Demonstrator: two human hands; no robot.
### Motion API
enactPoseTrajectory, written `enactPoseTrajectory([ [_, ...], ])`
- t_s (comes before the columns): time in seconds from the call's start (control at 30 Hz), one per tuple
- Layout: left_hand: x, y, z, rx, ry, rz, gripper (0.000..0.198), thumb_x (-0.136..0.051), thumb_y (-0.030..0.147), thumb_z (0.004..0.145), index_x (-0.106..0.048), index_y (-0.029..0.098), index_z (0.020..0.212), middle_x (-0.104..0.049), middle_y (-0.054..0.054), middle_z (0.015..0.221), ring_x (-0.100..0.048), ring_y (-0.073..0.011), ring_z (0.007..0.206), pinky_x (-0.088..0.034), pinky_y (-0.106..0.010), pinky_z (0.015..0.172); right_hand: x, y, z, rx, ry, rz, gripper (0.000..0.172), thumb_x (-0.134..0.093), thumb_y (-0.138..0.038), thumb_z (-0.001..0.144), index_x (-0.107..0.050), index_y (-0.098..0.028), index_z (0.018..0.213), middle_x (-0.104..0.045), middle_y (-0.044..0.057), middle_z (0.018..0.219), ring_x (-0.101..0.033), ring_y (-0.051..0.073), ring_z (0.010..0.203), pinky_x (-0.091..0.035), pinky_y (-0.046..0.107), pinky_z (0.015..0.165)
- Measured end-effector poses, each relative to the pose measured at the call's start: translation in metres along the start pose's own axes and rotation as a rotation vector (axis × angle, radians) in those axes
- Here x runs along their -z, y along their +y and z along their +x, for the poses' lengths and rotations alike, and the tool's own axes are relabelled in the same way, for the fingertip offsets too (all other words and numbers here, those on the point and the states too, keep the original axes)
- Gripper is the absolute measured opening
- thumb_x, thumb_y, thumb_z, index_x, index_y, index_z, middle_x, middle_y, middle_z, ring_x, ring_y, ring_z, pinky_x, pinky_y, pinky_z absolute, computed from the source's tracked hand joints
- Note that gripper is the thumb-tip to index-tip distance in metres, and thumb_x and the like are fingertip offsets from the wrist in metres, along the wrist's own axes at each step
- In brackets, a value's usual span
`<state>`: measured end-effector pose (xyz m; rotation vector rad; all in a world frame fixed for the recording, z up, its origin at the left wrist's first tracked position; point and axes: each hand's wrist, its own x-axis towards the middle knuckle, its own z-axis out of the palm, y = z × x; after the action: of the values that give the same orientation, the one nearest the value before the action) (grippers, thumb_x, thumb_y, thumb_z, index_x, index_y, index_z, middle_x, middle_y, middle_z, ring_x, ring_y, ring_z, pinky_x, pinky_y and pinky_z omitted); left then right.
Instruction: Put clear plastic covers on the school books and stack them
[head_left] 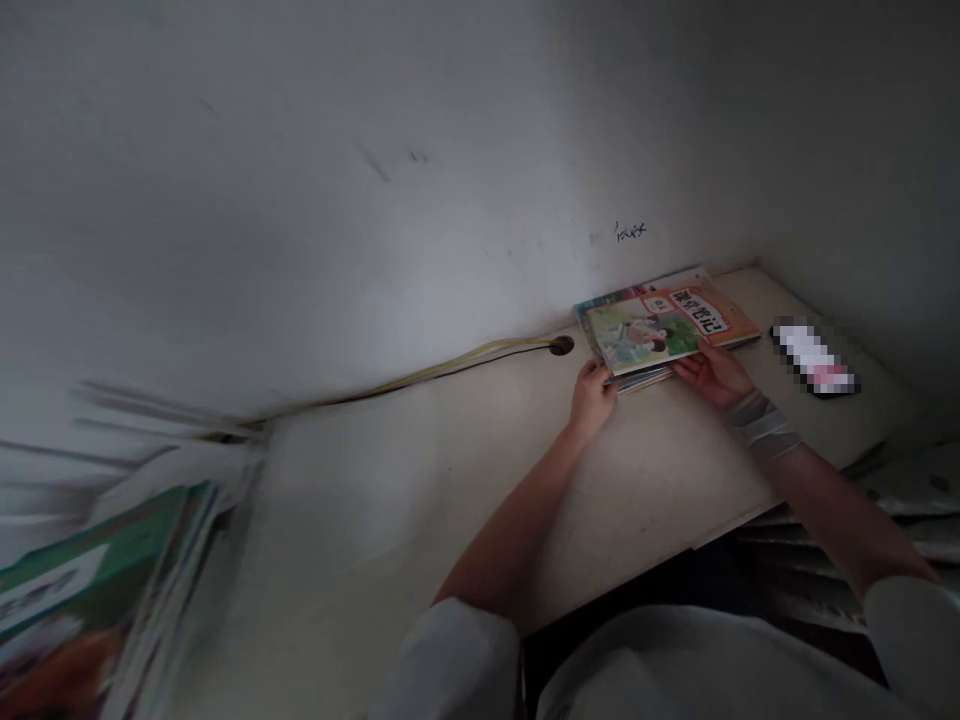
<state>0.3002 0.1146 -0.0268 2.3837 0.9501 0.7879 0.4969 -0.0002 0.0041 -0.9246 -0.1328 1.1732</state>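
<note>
A small stack of books lies at the back right of the desk. On top is a book (pixel 645 330) with an orange and green cover, two drawn figures and large Chinese characters. Other books show beneath its near edge and behind it. My left hand (pixel 592 395) grips the near left corner of the stack, fingers closed on the edge. My right hand (pixel 716 375) holds the near right edge, thumb above and fingers below. A clear band wraps my right wrist. The undersides of the books are hidden.
A phone (pixel 814 355) with a blurred-out screen lies right of the books on the pale desk (pixel 450 500). Cables (pixel 420 380) run along the wall into a round hole (pixel 561 346). Green-covered books (pixel 82 590) stand at the lower left.
</note>
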Motion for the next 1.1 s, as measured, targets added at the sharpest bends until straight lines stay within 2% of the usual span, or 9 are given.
enactPoseTrajectory([
  [0.13,0.008,0.015,0.000,0.051,0.049,0.150,0.012,-0.061,0.020,0.080,-0.067,0.018,0.089,-0.069,-0.011,0.088,-0.064,-0.0258,0.095,-0.048,-0.040,0.086,-0.002,-0.013,-0.005,-0.110,-0.023,-0.176,0.019,-0.055,-0.030,0.091,-0.064,-0.017,0.082,-0.074,0.006,0.069,-0.071,0.015,0.064,-0.058,0.023,0.055],
  [0.23,0.023,0.023,0.000,0.083,0.060,0.303,0.031,-0.061,0.034,0.083,-0.062,0.015,0.107,-0.070,-0.014,0.086,-0.065,-0.0296,0.092,-0.044,-0.047,0.089,-0.005,-0.015,-0.008,-0.151,-0.004,-0.266,0.026,-0.056,-0.035,0.090,-0.062,-0.016,0.074,-0.071,0.007,0.061,-0.067,0.015,0.050,-0.054,0.020,0.044],
  [0.33,0.037,0.031,-0.004,0.069,0.089,0.416,0.053,-0.064,0.035,0.081,-0.051,0.012,0.127,-0.066,-0.020,0.106,-0.061,-0.0324,0.104,-0.042,-0.049,0.093,-0.007,-0.011,-0.008,-0.160,0.039,-0.313,0.030,-0.054,-0.037,0.092,-0.062,-0.016,0.071,-0.070,0.006,0.057,-0.065,0.014,0.045,-0.052,0.019,0.040],
  [0.4,0.041,0.039,-0.006,-0.034,0.099,0.461,0.055,-0.063,0.027,0.081,-0.047,0.016,0.133,-0.057,-0.021,0.126,-0.051,-0.0342,0.120,-0.035,-0.052,0.102,-0.008,-0.010,-0.007,-0.153,0.029,-0.304,0.030,-0.055,-0.037,0.091,-0.063,-0.016,0.072,-0.070,0.007,0.058,-0.065,0.014,0.046,-0.052,0.019,0.040],
  [0.53,0.029,0.066,0.004,-0.294,-0.018,0.478,0.039,-0.046,0.013,0.089,-0.055,0.021,0.126,-0.054,-0.016,0.135,-0.044,-0.0309,0.130,-0.025,-0.053,0.109,-0.012,-0.012,-0.005,-0.115,-0.003,-0.299,0.028,-0.057,-0.035,0.090,-0.064,-0.014,0.072,-0.071,0.009,0.060,-0.066,0.015,0.047,-0.052,0.019,0.038],
  [0.7,0.003,0.091,0.039,-0.205,-0.173,0.474,0.029,-0.041,0.008,0.089,-0.066,0.009,0.103,-0.068,-0.020,0.097,-0.063,-0.0311,0.099,-0.045,-0.044,0.086,-0.014,-0.014,-0.005,-0.078,-0.022,-0.359,0.033,-0.050,-0.034,0.094,-0.064,-0.015,0.070,-0.071,0.008,0.062,-0.067,0.014,0.051,-0.052,0.019,0.040],
  [0.8,-0.003,0.086,0.048,-0.204,-0.205,0.467,0.029,-0.040,0.008,0.088,-0.067,0.009,0.099,-0.069,-0.021,0.095,-0.065,-0.0304,0.092,-0.047,-0.040,0.077,-0.008,-0.015,-0.004,0.008,0.000,-0.320,0.029,-0.052,-0.035,0.092,-0.064,-0.016,0.074,-0.072,0.006,0.066,-0.068,0.014,0.056,-0.055,0.021,0.045],
  [0.93,-0.010,0.073,0.041,-0.249,-0.124,0.427,0.033,-0.038,0.011,0.091,-0.064,0.014,0.111,-0.068,-0.018,0.106,-0.062,-0.0284,0.103,-0.048,-0.038,0.079,0.007,-0.027,0.005,0.190,0.146,-0.195,0.006,-0.060,-0.025,0.086,-0.064,-0.021,0.085,-0.071,-0.001,0.071,-0.067,0.013,0.059,-0.057,0.023,0.051],
  [1.1,-0.013,0.074,0.038,-0.243,-0.119,0.433,0.036,-0.036,0.012,0.093,-0.060,0.014,0.119,-0.062,-0.020,0.121,-0.058,-0.0310,0.112,-0.048,-0.043,0.083,0.017,-0.042,0.020,0.178,0.132,-0.098,0.016,-0.056,-0.011,0.084,-0.063,-0.023,0.092,-0.071,-0.003,0.077,-0.068,0.010,0.069,-0.059,0.023,0.064],
])
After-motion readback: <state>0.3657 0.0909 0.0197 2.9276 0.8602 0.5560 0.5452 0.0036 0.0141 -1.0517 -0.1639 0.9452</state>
